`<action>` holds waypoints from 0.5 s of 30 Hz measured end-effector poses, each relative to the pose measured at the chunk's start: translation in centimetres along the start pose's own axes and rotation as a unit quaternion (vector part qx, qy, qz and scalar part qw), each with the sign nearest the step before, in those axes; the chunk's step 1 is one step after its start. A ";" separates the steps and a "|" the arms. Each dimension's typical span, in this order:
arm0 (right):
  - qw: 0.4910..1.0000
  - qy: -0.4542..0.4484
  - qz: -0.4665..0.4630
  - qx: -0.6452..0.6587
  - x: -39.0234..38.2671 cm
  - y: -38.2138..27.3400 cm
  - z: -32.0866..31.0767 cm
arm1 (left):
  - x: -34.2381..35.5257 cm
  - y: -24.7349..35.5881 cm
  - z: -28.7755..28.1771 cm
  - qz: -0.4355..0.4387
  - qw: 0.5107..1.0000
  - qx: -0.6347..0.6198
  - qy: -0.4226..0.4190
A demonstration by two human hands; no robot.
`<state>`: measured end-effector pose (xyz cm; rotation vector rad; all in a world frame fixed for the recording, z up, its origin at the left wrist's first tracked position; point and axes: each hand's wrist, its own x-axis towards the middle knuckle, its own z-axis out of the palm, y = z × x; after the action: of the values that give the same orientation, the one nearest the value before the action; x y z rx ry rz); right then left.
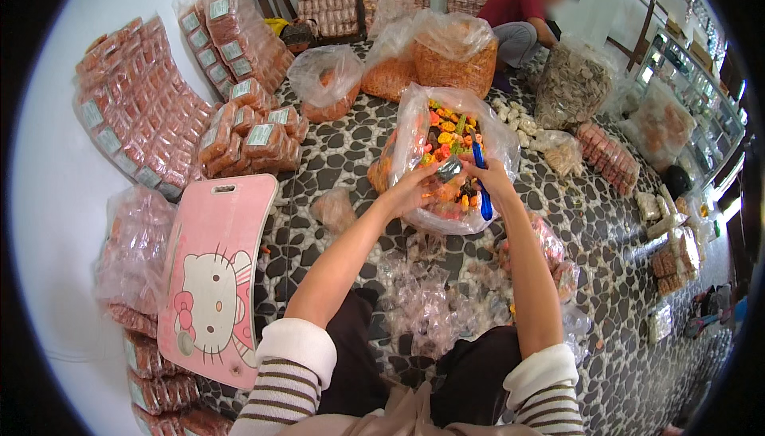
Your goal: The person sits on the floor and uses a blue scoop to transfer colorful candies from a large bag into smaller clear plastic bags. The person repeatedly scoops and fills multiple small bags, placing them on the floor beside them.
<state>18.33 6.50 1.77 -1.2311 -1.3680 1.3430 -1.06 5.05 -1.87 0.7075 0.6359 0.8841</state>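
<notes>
In front of me a large clear plastic bag [413, 117] stands with its mouth spread wide. Colourful small pieces [448, 127] in orange, yellow, green and red fill it. My left hand [410, 191] reaches over the bag's near side, its fingers closed on a small dark, shiny packet [449, 169]. On the other side of that packet, my right hand [492, 181] is curled around a long blue tool [478, 151], whose ends show above and below the fingers. The tool's exact kind is unclear.
Loose clear plastic bags [426, 304] litter the pebble-patterned floor between my knees. A pink folding tabletop [215, 269] leans at the left, near stacked packs [143, 105]. Big bags of orange snacks [454, 57] stand beyond. Another person [518, 17] crouches at the back right.
</notes>
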 end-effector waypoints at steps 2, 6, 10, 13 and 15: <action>1.000 -0.008 0.002 -0.008 -0.2 -0.1 -0.1 | 0.0 0.0 -0.1 0.008 1.000 0.028 -0.004; 0.999 0.000 0.021 -0.026 -0.1 -0.1 -0.1 | 0.3 -0.2 -0.5 0.005 0.993 0.112 0.028; 0.996 0.017 0.051 -0.070 0.1 0.4 0.1 | 1.1 -0.5 -0.9 0.122 0.960 0.238 0.085; 0.994 -0.017 0.038 -0.098 0.0 0.9 0.7 | 1.3 -0.6 -1.0 0.262 0.861 0.396 0.183; 0.994 -0.033 0.014 -0.102 -0.2 1.2 1.4 | 1.2 -0.6 -0.9 0.336 0.781 0.469 0.238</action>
<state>17.10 6.01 0.45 -1.3543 -1.5704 1.2984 -0.87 6.05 -3.10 1.7134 1.3645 1.4329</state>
